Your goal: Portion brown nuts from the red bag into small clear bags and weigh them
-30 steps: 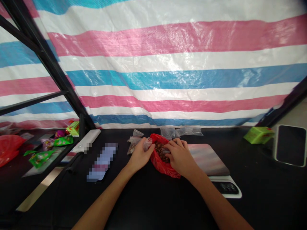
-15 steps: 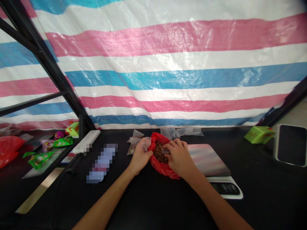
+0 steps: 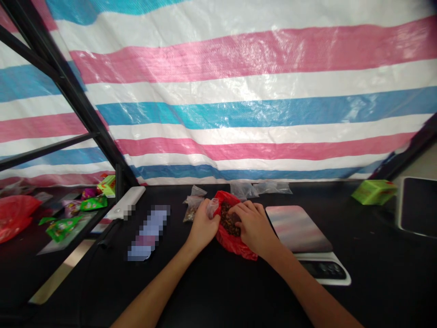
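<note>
The person's 2 forearms rise from the near edge over a black tabletop. The left hand is curled closed, pinching a small clear plastic bag whose top stands up at the mouth of a red plastic bag. The red plastic bag lies between the 2 hands, its long axis slanting from the left fingertips toward the near right, below the right hand. The right hand is arched, its fingers curved over dark brown pieces in the bag's mouth; whether they pinch anything cannot be told. The pieces lie just left of those fingertips, so the right hand is the nearer. Further right sits a digital scale with a pink-grey top. Beyond the hands lie a bagged portion of brown pieces, 2 clear plastic bags, and a green box, before a striped tarpaulin.
</note>
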Available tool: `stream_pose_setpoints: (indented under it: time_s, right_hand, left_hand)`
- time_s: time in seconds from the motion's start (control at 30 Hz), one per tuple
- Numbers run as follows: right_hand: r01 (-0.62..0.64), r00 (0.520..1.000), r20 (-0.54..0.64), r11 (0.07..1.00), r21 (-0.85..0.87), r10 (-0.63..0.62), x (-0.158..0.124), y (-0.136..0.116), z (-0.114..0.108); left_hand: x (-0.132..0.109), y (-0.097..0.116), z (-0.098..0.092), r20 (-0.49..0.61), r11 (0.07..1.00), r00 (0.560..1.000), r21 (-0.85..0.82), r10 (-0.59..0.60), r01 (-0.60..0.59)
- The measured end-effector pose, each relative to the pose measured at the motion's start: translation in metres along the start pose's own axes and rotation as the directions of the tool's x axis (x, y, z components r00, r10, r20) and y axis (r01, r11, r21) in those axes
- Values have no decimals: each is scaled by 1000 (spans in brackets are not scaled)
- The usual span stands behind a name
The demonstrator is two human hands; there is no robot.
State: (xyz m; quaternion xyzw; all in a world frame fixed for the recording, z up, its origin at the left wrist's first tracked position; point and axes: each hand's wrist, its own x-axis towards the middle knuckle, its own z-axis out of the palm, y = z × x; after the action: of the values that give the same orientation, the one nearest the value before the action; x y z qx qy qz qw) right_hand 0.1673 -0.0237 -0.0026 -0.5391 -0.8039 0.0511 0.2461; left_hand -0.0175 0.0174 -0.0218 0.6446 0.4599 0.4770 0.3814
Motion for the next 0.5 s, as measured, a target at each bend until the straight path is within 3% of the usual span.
stream_pose_setpoints:
  time_s: [0.1,0.3,0.5]
  right_hand:
    - [44,999,24,999,-1,-44,0,1,-1]
    - [43,996,78,999,7,-44,-2,3,-2]
    - [26,997,70,995,95,-32,-2,-3,-3]
  left_hand:
    - [-1,-2,1,9,1000,1000,20,-13,12]
    - [-3,5,4,-4,975,996,-204,-93,90]
    - [-3,8,5,-44,979,997,-198,-67,57]
